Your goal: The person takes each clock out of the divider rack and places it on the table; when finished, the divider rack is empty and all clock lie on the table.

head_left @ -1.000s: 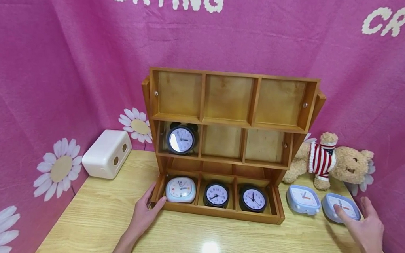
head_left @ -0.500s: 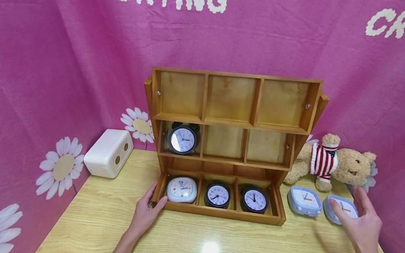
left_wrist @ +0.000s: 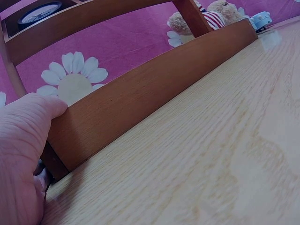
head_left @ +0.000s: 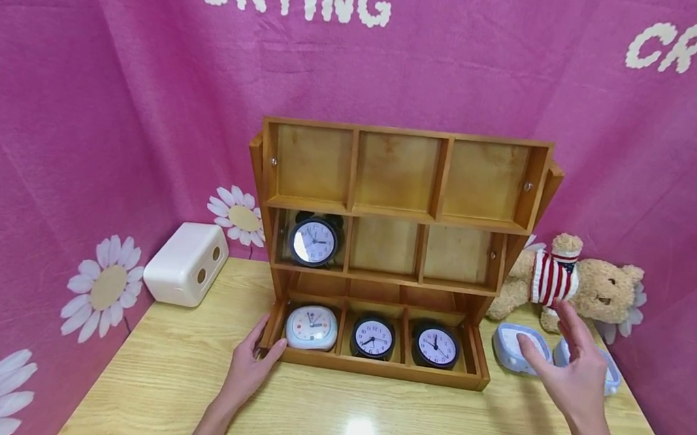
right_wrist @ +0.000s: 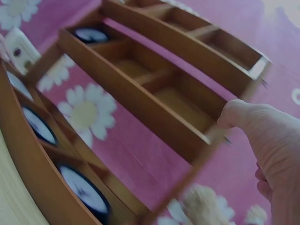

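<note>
My left hand (head_left: 251,365) grips the lower left corner of a wooden three-tier display shelf (head_left: 382,370). In the left wrist view its thumb (left_wrist: 58,107) lies over the end of the front board. My right hand (head_left: 575,379), fingers spread and holding nothing, is above two light blue alarm clocks, the left clock (head_left: 506,356) and the right clock (head_left: 612,382), partly covering both. The bottom tier holds a pale round-cornered clock (head_left: 312,327) and two black round clocks, one in the middle (head_left: 372,337) and one at right (head_left: 435,346). A black twin-bell alarm clock (head_left: 313,241) stands in the middle tier's left compartment.
A teddy bear (head_left: 604,289) in a striped shirt lies behind the blue clocks. At the left stands a white box (head_left: 185,263) with two round holes. A pink curtain (head_left: 121,56) hangs around the wooden table (head_left: 308,412).
My right hand has drawn back from the right blue clock and moved left, now between the two blue clocks. The left hand stays at the shelf corner.
</note>
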Demonstrator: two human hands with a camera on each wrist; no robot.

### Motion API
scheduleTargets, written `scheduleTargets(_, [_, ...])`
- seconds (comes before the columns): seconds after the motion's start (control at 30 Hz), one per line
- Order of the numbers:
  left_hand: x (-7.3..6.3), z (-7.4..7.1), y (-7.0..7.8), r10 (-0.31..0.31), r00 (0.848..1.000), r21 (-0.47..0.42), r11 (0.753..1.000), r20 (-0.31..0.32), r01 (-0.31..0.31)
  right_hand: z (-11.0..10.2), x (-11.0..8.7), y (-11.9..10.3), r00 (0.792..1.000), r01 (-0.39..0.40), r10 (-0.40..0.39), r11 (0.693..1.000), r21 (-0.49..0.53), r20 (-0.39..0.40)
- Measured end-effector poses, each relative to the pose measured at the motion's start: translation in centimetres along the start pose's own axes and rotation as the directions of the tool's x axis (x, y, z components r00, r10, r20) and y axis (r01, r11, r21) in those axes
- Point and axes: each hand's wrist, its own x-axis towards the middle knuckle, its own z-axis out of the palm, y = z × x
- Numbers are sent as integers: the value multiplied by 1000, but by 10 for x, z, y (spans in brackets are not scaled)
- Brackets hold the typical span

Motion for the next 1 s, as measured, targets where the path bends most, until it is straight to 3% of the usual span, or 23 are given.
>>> scheduleTargets(0.3, [0, -1, -2, 4, 1000, 2, 1000, -10, -4, 62, 2, -44, 972, 147, -159, 986, 83, 175])
scheduleTargets(1.0, [1, 0, -4, -14, 1000, 9, 1000, -4, 14, 175, 22, -115, 884, 190, -255, 962, 198, 392])
